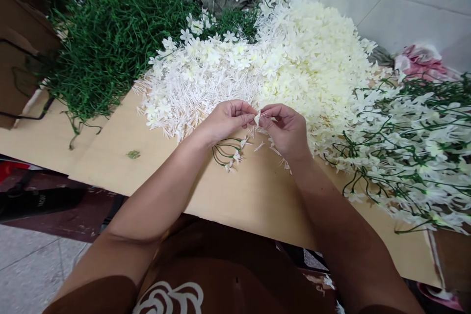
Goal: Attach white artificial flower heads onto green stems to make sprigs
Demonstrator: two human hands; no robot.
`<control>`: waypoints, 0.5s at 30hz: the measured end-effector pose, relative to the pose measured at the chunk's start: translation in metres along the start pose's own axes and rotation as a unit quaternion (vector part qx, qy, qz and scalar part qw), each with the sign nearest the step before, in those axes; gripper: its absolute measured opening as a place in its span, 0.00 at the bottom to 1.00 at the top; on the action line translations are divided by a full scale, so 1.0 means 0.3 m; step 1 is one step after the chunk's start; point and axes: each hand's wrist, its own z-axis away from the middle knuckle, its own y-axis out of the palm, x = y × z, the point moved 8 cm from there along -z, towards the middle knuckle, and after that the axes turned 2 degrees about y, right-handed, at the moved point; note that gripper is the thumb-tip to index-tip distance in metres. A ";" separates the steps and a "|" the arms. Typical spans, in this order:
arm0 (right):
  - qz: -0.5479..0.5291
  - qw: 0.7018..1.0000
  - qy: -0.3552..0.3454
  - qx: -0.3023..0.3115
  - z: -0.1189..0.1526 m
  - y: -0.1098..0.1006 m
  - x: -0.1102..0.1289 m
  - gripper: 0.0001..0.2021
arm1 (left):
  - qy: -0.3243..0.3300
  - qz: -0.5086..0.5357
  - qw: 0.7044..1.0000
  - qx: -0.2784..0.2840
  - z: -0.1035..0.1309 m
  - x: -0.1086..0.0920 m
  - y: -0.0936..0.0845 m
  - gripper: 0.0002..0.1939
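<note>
1. The left hand and right hand meet above the bench, fingertips drawn in close; both pinch one small white flower between them.
2. The flower sits in the narrow gap: at 3 o'clock from the left hand and 9 o'clock from the right, about equally near to each. Its petals show in the middle, and thin white strands run towards 3 o'clock, into the right fingertips. Its exact axis is partly hidden by the fingers.
3. A small flowered spray lies at 7 o'clock from that meeting point, nearer the left hand. Its curved green stems run roughly from 9 towards 4 o'clock, blossoms at the far end; whether the left hand touches the stems cannot be told.
4. Around them, a heap of white sticks lies towards 11 o'clock, pale blossoms between 1 and 2, green stalks at 10, and a mass of stemmed white flowers between 3 and 4.
</note>
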 end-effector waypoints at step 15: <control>-0.057 0.998 0.034 0.007 -0.002 0.002 -0.015 0.20 | 0.041 0.005 0.999 0.009 -0.008 -0.013 -0.002 0.06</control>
